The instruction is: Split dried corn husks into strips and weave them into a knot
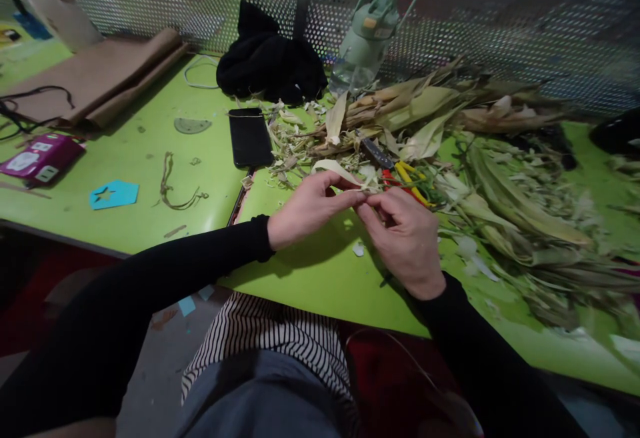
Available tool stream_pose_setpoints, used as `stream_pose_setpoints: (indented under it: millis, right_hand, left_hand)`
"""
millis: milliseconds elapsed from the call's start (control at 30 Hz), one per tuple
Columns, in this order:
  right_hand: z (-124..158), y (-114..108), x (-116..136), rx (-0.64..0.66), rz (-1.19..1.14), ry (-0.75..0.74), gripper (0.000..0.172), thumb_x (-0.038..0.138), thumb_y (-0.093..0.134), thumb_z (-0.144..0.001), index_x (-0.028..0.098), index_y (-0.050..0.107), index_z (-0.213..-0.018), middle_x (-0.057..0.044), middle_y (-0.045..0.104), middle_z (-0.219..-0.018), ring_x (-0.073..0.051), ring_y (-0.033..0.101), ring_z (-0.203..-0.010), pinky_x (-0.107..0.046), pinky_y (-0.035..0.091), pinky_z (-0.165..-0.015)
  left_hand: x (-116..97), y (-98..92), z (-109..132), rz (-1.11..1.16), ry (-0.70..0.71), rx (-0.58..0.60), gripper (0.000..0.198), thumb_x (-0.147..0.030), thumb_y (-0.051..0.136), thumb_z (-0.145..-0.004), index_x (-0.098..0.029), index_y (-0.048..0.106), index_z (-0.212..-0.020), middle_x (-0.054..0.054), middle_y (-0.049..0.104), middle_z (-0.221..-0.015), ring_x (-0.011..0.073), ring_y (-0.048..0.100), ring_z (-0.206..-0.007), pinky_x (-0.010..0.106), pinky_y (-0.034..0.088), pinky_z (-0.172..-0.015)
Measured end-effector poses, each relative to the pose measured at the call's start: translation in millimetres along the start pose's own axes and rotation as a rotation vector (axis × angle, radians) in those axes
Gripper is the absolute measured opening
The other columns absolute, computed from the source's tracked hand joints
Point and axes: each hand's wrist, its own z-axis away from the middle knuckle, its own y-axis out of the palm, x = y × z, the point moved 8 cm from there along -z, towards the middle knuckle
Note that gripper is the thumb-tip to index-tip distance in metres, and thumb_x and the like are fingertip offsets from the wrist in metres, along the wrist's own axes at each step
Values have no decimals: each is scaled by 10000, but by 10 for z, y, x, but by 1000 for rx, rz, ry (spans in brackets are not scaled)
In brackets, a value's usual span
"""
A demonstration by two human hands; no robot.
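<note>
Near the middle of the green table, my left hand (317, 206) and my right hand (403, 235) meet at the fingertips. Between them they pinch a pale corn husk strip (334, 169), whose loose end curls above my left fingers. Where the fingertips meet, the held part is mostly hidden. Just beyond my right hand lies a pair of pliers (377, 154) with red and yellow handles. Dry corn husks (415, 108) are heaped behind the hands, and longer husk leaves (530, 205) spread out to the right.
A black phone (250, 138) lies left of the husks. Behind it are a black cloth (273, 61) and a green water bottle (367, 41) against a perforated metal screen (480, 18). Further left are a blue paper piece (114, 195), a twisted cord (173, 195), a purple box (43, 158) and brown paper (100, 75).
</note>
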Motion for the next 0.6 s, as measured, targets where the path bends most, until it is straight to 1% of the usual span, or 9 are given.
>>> stream_pose_setpoints:
  millis: [133, 233, 400, 600]
  right_hand:
    - [20, 13, 31, 22, 10, -9, 212, 168, 628, -883, 202, 571, -682, 35, 452, -614, -114, 416, -544, -273, 318, -518]
    - [32, 28, 41, 41, 10, -15, 210, 169, 623, -880, 206, 571, -681, 32, 468, -613, -122, 444, -557, -275, 330, -527]
    - [48, 49, 40, 76, 19, -7, 224, 187, 602, -895, 214, 565, -676, 8, 555, -643, -144, 522, -608, -285, 370, -568]
    - [60, 81, 63, 109, 45, -18, 219, 179, 593, -897, 201, 569, -681, 4, 556, -638, -143, 520, -601, -279, 382, -569]
  left_hand:
    - [11, 8, -8, -17, 51, 8, 140, -175, 706, -847, -84, 670, -947, 35, 695, -896, 73, 573, -726, 215, 437, -677]
    - [46, 19, -13, -17, 62, 25, 193, -200, 704, -850, -80, 679, -999, 38, 698, -909, 79, 574, -717, 228, 442, -684]
    - [14, 29, -3, 34, 86, 30, 114, -152, 700, -839, -88, 679, -931, 10, 680, -821, 75, 594, -730, 213, 461, -716]
    - [-54, 42, 22, 38, 99, 37, 47, -129, 686, -844, -104, 675, -883, -5, 673, -774, 73, 610, -730, 205, 479, -729]
